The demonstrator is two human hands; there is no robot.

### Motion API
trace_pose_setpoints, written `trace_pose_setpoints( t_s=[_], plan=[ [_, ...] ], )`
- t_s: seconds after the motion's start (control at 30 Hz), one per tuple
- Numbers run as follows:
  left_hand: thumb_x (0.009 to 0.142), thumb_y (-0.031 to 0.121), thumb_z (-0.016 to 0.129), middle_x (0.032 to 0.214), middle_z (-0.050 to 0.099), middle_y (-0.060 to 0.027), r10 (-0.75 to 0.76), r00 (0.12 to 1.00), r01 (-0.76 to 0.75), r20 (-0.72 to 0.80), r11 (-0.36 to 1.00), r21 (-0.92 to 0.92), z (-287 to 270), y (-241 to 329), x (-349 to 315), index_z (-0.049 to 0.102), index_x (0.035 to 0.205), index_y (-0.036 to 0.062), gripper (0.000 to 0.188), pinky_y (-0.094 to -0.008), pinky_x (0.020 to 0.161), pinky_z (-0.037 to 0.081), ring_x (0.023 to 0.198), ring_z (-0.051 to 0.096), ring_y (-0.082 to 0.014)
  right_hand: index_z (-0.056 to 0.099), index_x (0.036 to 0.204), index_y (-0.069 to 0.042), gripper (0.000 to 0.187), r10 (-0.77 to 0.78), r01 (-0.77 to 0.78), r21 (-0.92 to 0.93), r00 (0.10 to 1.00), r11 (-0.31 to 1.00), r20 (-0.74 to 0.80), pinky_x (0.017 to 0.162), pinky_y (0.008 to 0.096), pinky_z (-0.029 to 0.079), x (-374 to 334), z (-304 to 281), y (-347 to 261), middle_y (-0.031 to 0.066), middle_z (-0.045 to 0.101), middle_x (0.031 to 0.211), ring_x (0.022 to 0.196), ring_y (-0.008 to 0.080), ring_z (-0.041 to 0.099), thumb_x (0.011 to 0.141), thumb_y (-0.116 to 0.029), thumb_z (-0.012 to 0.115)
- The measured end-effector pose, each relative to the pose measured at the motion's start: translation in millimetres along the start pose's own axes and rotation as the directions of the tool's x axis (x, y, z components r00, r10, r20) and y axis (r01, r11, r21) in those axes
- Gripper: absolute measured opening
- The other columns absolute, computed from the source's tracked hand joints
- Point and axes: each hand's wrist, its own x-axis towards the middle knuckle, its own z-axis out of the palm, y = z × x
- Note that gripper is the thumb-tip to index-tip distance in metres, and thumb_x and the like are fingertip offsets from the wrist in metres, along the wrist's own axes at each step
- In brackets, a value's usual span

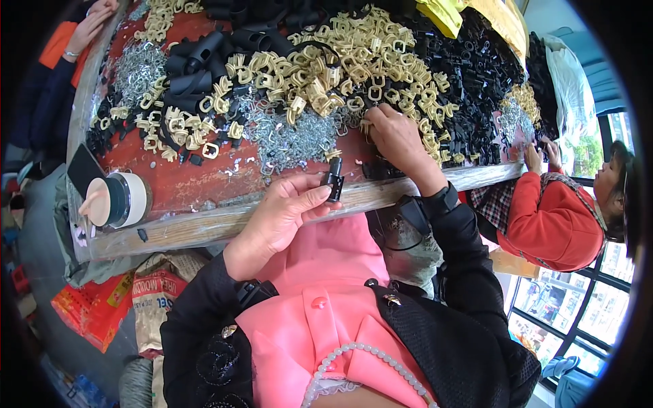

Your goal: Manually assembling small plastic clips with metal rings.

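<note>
Between the thumb and fingers of my left hand (282, 212), a small black plastic part (334, 181) is held upright by the table's front edge. A beige piece (332, 154) shows just beyond its top; whether the two touch I cannot tell. My right hand (400, 141) reaches over the table with its fingers pinched together at the near edge of the beige ring-shaped parts (371, 51). What those fingertips hold, if anything, is hidden. Left of that hand lies a heap of small silver metal pieces (289, 139).
Black cylindrical parts (192, 84) and small black parts (469, 64) cover much of the red tabletop (173, 178). A round lidded container (130, 198) and a dark flat panel (87, 173) stand at left. A person in red (558, 221) works at right; another person's hands (88, 30) rest far left.
</note>
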Motion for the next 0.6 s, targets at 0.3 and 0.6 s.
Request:
trace_pose_setpoints(
  t_s=[0.3,0.6],
  plan=[
    [0.078,0.012,0.057,0.087,0.058,-0.0069,0.005,1.000,-0.005,0.001,1.000,-0.016,-1.0,-0.7,-3.2,0.054,0.094,-0.0022,0.021,-0.0215,0.067,0.047,0.076,0.059,-0.0167,0.050,0.085,-0.004,0.014,0.077,-0.038,0.291,0.989,0.956,-0.124,0.056,0.0356,0.042,-1.6,-12.7,-2.1,0.0114,0.050,0.075,0.067,0.0296,0.053,0.072,-0.007,0.055],
    [0.079,0.007,0.055,0.090,0.059,-0.0087,0.005,1.000,-0.005,0.003,0.999,-0.048,-3.0,-3.6,-4.6,0.053,0.100,-0.0021,0.023,-0.0204,0.064,0.049,0.075,0.060,-0.0174,0.049,0.081,-0.003,0.012,0.051,-0.030,0.249,0.996,0.968,-0.078,0.059,0.0367,0.041,-4.8,0.2,7.3,0.0125,0.050,0.077,0.069,0.0320,0.051,0.072,-0.008,0.055]
  ],
)
